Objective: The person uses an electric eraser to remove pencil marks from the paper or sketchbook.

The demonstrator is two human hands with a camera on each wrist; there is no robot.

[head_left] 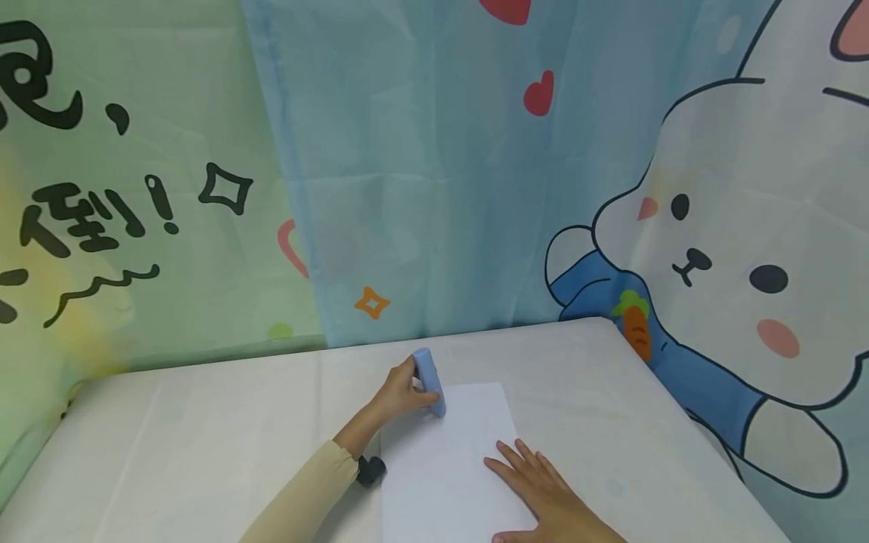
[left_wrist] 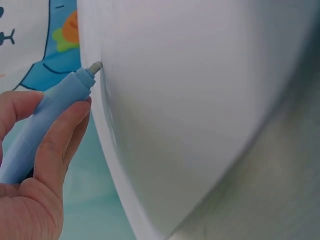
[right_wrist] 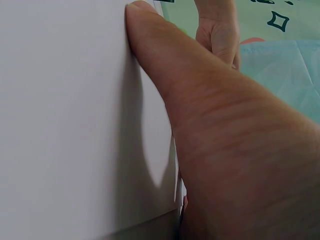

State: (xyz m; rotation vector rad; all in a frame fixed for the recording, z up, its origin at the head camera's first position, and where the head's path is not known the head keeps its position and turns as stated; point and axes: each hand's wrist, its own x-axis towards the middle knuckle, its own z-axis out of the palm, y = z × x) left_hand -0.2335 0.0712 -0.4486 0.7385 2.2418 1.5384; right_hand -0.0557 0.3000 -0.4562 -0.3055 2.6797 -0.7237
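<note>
My left hand [head_left: 399, 392] holds a thick, light blue pen-shaped tool [head_left: 428, 377] near the top of a white sheet of paper [head_left: 434, 471]. In the left wrist view, thumb and fingers grip the blue barrel [left_wrist: 52, 112], and its short grey tip [left_wrist: 96, 67] meets or nearly meets the paper's surface. My right hand [head_left: 543, 494] rests with fingers spread on the sheet's right edge. Its thumb [right_wrist: 165, 55] lies along the paper in the right wrist view, where the other fingers are hidden. No mark on the paper can be made out.
A white-covered table [head_left: 224, 445] lies under the sheet. Behind it hangs a green and blue curtain [head_left: 407, 173] with hearts, lettering and a cartoon rabbit [head_left: 733, 226]. A dark wrist device [head_left: 371, 470] sits at the left cuff.
</note>
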